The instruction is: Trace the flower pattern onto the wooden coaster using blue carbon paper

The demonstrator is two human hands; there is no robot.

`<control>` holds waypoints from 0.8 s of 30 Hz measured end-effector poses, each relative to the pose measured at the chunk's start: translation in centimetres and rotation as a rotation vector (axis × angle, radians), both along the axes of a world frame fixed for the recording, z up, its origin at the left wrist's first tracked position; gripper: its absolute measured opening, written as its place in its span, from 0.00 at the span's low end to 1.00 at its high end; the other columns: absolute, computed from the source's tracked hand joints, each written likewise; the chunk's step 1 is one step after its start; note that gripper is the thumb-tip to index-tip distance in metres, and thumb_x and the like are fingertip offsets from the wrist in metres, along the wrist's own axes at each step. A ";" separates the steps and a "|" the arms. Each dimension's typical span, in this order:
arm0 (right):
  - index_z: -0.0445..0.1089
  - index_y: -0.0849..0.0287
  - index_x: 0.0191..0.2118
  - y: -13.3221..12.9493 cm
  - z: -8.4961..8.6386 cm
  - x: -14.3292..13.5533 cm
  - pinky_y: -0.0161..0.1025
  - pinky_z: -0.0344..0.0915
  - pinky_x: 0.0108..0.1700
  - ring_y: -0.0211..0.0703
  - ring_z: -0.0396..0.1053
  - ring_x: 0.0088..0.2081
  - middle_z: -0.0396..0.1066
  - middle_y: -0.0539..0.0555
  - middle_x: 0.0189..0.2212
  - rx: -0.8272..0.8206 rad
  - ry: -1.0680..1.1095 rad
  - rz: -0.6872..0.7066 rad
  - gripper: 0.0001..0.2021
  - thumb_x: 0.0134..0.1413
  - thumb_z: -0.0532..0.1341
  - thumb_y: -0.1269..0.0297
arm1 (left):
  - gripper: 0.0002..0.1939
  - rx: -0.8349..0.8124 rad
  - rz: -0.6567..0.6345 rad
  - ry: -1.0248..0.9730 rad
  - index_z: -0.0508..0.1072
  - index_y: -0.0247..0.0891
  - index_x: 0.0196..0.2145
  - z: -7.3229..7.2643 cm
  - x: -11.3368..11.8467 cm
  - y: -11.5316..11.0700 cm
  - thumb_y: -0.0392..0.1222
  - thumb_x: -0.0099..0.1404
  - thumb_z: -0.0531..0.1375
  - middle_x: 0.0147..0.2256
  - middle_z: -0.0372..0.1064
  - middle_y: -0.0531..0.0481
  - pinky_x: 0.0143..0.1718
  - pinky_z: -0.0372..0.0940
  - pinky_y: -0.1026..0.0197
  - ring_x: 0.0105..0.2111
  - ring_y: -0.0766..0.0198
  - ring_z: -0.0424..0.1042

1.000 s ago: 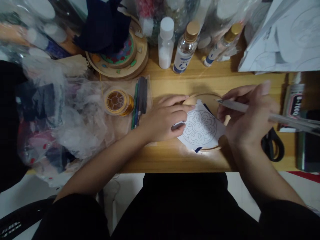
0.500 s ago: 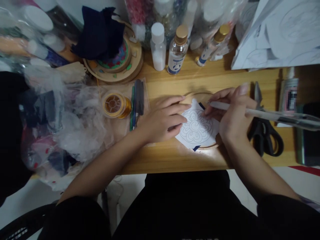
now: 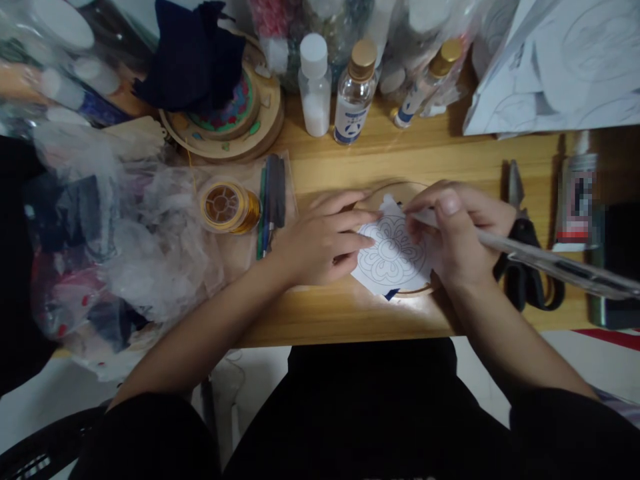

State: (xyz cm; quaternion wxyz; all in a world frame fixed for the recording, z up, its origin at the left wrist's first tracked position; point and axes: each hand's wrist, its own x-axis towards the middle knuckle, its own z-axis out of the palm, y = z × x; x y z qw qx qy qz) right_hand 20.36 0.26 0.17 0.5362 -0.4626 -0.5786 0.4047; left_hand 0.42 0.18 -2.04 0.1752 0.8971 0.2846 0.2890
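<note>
A white paper (image 3: 387, 257) printed with a round flower pattern lies on a round wooden board (image 3: 383, 189). Dark blue fabric (image 3: 391, 293) peeks out beneath the paper's lower edge. My left hand (image 3: 333, 237) rests flat with fingers spread, its fingertips on the paper's left side. In my right hand (image 3: 463, 230) is a clear-barrelled pen (image 3: 545, 257), gripped between thumb and fingers. The pen's tip end points at the paper's upper right; whether it touches cannot be made out.
Black-handled scissors (image 3: 527, 267) and a glue tube (image 3: 577, 197) lie to the right. At left are a spool of golden thread (image 3: 227, 207), several pens (image 3: 273, 200) and plastic bags (image 3: 150, 233). Bottles (image 3: 353, 100) and a round wooden piece (image 3: 270, 120) stand at the back.
My right hand has turned, with the thumb now over the pen and the pen's back end tilted lower. My left hand stays on the paper. The view has shifted slightly.
</note>
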 end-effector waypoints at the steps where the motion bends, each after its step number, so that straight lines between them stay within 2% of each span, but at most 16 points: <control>1: 0.73 0.55 0.24 -0.2 -0.1 -0.1 0.34 0.57 0.20 0.33 0.62 0.19 0.66 0.47 0.17 -0.002 -0.031 0.040 0.18 0.59 0.60 0.51 | 0.10 -0.011 0.009 0.011 0.79 0.41 0.39 0.1 0.0 0.0 0.34 0.63 0.59 0.49 0.75 0.48 0.56 0.64 0.44 0.59 0.49 0.64; 3: 0.74 0.55 0.23 -0.5 -0.3 -0.2 0.34 0.57 0.20 0.33 0.61 0.18 0.66 0.47 0.17 -0.067 -0.086 0.076 0.20 0.62 0.57 0.50 | 0.09 -0.033 0.022 0.027 0.79 0.42 0.39 0.3 0.1 0.0 0.36 0.64 0.59 0.46 0.75 0.49 0.56 0.64 0.44 0.59 0.49 0.65; 4: 0.74 0.55 0.24 -0.6 -0.5 -0.2 0.34 0.57 0.20 0.33 0.61 0.18 0.66 0.47 0.17 -0.111 -0.110 0.068 0.18 0.62 0.57 0.53 | 0.08 -0.041 0.022 0.028 0.79 0.42 0.39 0.4 0.1 0.0 0.37 0.64 0.60 0.45 0.75 0.49 0.57 0.64 0.44 0.59 0.49 0.64; 7: 0.73 0.56 0.27 -0.8 -1.1 -0.3 0.34 0.59 0.23 0.34 0.63 0.19 0.69 0.46 0.19 -0.176 -0.198 0.008 0.08 0.55 0.59 0.65 | 0.06 -0.055 0.016 0.019 0.79 0.41 0.37 0.4 0.2 0.0 0.39 0.64 0.61 0.46 0.75 0.47 0.58 0.64 0.44 0.59 0.47 0.64; 9: 0.72 0.56 0.26 -0.8 -1.3 -0.3 0.34 0.59 0.23 0.34 0.63 0.20 0.69 0.46 0.19 -0.168 -0.245 -0.008 0.06 0.50 0.58 0.69 | 0.06 -0.055 0.004 0.004 0.79 0.40 0.36 0.4 0.2 0.0 0.38 0.64 0.61 0.45 0.75 0.46 0.57 0.65 0.43 0.60 0.46 0.64; 16: 0.69 0.58 0.22 -0.5 -0.9 -0.4 0.34 0.56 0.23 0.34 0.60 0.19 0.65 0.46 0.16 -0.139 -0.285 0.028 0.08 0.45 0.55 0.71 | 0.05 -0.055 0.009 -0.015 0.78 0.40 0.32 0.3 0.3 0.1 0.38 0.64 0.61 0.41 0.77 0.49 0.56 0.68 0.46 0.58 0.48 0.67; 20: 0.69 0.57 0.21 -0.6 -0.5 -0.4 0.34 0.55 0.23 0.34 0.59 0.19 0.64 0.45 0.15 -0.122 -0.346 0.027 0.08 0.45 0.55 0.71 | 0.05 -0.023 0.014 -0.047 0.76 0.38 0.30 0.3 0.2 0.1 0.37 0.64 0.61 0.41 0.77 0.48 0.54 0.70 0.46 0.56 0.48 0.69; 24: 0.69 0.56 0.21 -0.7 -0.3 -0.5 0.34 0.55 0.23 0.34 0.59 0.19 0.65 0.46 0.16 -0.124 -0.371 0.025 0.09 0.46 0.55 0.70 | 0.06 -0.070 0.019 -0.038 0.75 0.40 0.29 0.3 0.2 0.1 0.38 0.64 0.60 0.41 0.77 0.49 0.55 0.69 0.48 0.57 0.51 0.68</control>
